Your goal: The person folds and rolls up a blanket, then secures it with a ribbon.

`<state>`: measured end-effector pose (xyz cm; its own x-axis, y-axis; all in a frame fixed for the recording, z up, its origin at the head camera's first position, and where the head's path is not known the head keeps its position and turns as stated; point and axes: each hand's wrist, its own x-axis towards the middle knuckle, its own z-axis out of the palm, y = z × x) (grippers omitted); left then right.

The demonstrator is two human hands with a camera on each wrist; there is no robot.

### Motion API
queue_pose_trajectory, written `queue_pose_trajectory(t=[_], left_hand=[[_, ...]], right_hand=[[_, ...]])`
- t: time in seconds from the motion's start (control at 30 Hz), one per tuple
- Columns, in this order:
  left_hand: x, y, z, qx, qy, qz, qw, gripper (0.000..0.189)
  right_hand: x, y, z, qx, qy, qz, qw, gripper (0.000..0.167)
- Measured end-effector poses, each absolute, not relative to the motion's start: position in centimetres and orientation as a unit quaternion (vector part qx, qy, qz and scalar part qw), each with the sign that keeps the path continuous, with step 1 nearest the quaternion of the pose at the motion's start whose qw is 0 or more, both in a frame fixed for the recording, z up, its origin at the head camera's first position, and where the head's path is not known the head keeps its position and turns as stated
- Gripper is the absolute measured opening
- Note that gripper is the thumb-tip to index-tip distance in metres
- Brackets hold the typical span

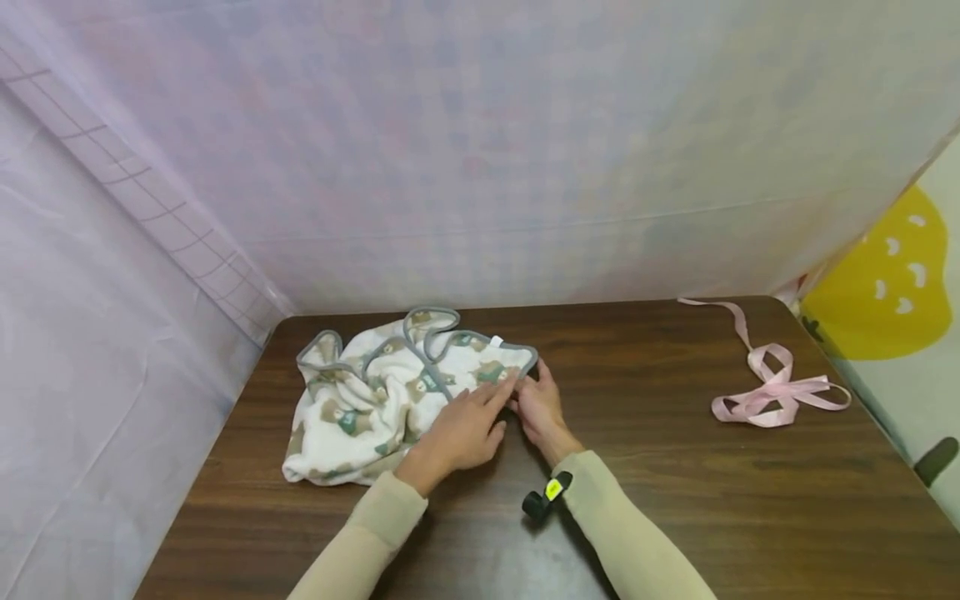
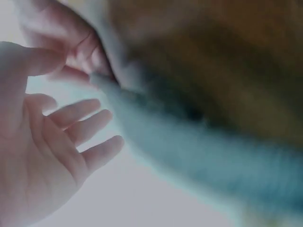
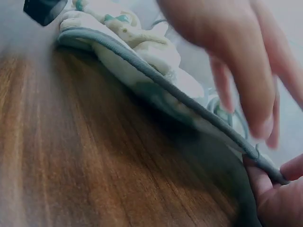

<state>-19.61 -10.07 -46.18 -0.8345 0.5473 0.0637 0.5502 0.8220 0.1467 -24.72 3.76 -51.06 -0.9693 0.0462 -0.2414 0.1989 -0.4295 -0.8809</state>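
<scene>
A white fleece garment (image 1: 352,417) with a brown-and-green bear print and grey edging lies rumpled on the left half of the table. A small white tag (image 1: 496,341) sticks out of its far edge. My left hand (image 1: 463,429) reaches over the garment's right end, fingers extended toward the corner. In the left wrist view that hand (image 2: 52,146) has its palm toward the camera, fingers loosely spread. My right hand (image 1: 542,408) is at the same corner. The right wrist view shows its thumb and fingers pinching the grey edging (image 3: 203,111), which is lifted off the wood.
A pink ribbon (image 1: 776,392) lies loosely looped on the right side of the brown wooden table (image 1: 637,492). A black wrist device (image 1: 536,504) sits at my right sleeve. Pale fabric walls (image 1: 480,167) stand behind and left of the table.
</scene>
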Motion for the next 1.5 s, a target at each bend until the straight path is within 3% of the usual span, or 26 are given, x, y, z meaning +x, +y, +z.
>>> queue_pose_trajectory(t=[0.17, 0.33, 0.63, 0.9, 1.03, 1.33, 1.5], left_hand=[[-20.0, -11.4, -45.3, -0.214, -0.973, -0.086, 0.015, 0.068], [-20.2, -12.3, -45.7, -0.121, -0.991, -0.059, -0.02, 0.076], [-20.1, -12.7, -46.6, -0.058, -0.997, -0.014, -0.043, 0.084], [-20.3, -13.1, -45.8, -0.024, -0.997, -0.041, 0.061, 0.096], [-20.6, -14.2, -44.7, -0.002, -0.986, -0.122, 0.11, 0.091], [-20.6, -18.1, -42.2, 0.049, -0.929, -0.334, 0.153, 0.082], [-20.2, -20.8, -41.0, 0.093, -0.911, -0.375, 0.14, 0.08]], right_hand=[[-25.0, 3.9, -51.2, 0.103, 0.518, -0.848, 0.054, 0.075], [-25.1, 4.0, -51.1, 0.107, 0.515, -0.849, 0.055, 0.074], [-25.1, 4.1, -51.3, 0.113, 0.514, -0.849, 0.058, 0.073], [-25.2, 4.4, -51.3, 0.117, 0.508, -0.852, 0.047, 0.071], [-25.5, 5.0, -51.3, 0.125, 0.509, -0.851, 0.041, 0.073], [-25.8, 7.5, -51.1, 0.137, 0.514, -0.846, 0.034, 0.073], [-25.8, 9.4, -50.8, 0.135, 0.515, -0.846, 0.027, 0.072]])
